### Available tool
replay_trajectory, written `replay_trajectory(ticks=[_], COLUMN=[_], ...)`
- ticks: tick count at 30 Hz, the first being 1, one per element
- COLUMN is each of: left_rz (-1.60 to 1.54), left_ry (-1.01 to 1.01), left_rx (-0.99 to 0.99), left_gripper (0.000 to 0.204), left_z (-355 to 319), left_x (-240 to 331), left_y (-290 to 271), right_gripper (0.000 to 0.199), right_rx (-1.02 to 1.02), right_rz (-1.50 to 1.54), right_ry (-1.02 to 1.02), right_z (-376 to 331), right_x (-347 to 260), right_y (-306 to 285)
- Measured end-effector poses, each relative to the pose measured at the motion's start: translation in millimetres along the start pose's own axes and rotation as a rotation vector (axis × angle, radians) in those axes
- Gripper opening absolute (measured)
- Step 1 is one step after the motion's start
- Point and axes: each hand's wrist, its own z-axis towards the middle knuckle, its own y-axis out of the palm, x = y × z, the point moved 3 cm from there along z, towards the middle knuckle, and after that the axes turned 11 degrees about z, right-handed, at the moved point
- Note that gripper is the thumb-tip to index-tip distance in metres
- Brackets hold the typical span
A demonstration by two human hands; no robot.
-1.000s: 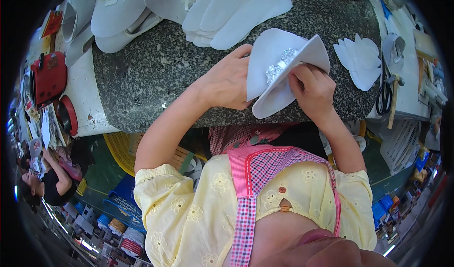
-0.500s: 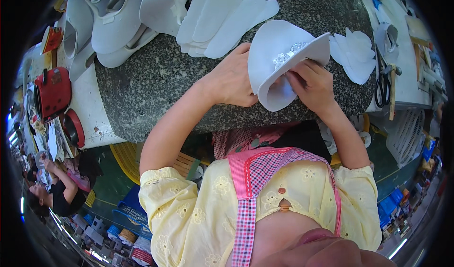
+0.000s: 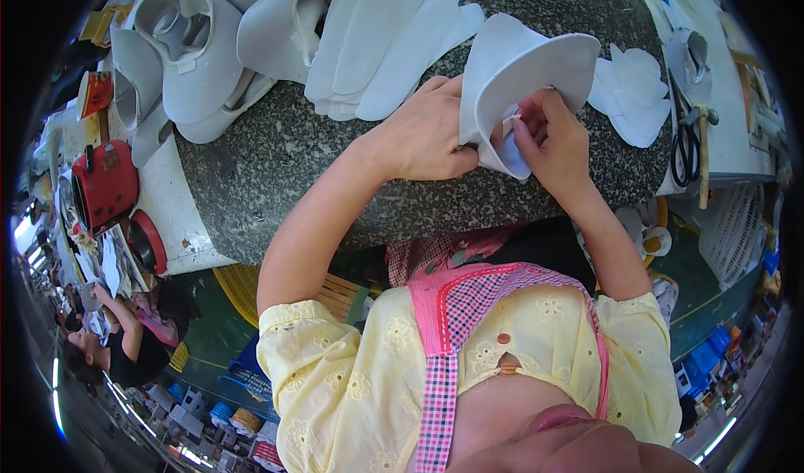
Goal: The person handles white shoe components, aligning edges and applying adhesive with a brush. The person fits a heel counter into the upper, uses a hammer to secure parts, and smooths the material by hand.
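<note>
A curved white shoe upper point(image 3: 523, 71) is held up over a dark speckled slab point(image 3: 268, 188), its hollow side toward me. My left hand point(image 3: 423, 134) is closed on its left edge, some fingers hidden behind it. Inside the hollow, my right hand point(image 3: 551, 142) has its thumb and fingers pinched at a small white tab or fold on the upper. Beyond my left hand lies a fanned stack of flat, sole-shaped white pieces point(image 3: 377, 50). More white shoe uppers point(image 3: 201, 96) are heaped at the far left.
Small white cut pieces point(image 3: 632, 96) lie right of the upper. Black-handled scissors point(image 3: 685, 150) and a hammer point(image 3: 703, 155) rest at the slab's right edge. A red box point(image 3: 109, 184) stands on the left. A yellow basket point(image 3: 234, 293) sits below; a co-worker point(image 3: 126, 339) is at far left.
The upper has tilted, so its hollow faces me more and the sparkling trim on its outside is hidden. My right hand's pinch at its inside now shows more clearly.
</note>
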Motion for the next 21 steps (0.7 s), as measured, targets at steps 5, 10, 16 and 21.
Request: replay_trajectory(ticks=[5, 10, 16, 21], left_rz=[-0.064, -0.11, -0.149, -0.186], left_ry=[-0.001, -0.049, -0.025, -0.021], left_rx=[-0.074, -0.019, -0.016, 0.034], left_gripper=[0.035, 0.041, 0.042, 0.035], left_z=[3, -1, -2, -4], left_x=[-1, -5, -6, -5], left_y=[0, 8, 9, 11], right_gripper=[0.024, 0.021, 0.025, 0.026], right_rx=[-0.011, 0.01, -0.093, -0.046], right_rz=[-0.069, -0.053, -0.142, -0.184], right_ry=[-0.003, -0.485, -0.529, -0.552], right_z=[2, -9, -15, -14], right_x=[0, -3, -8, -6], right_y=[0, -5, -3, -5])
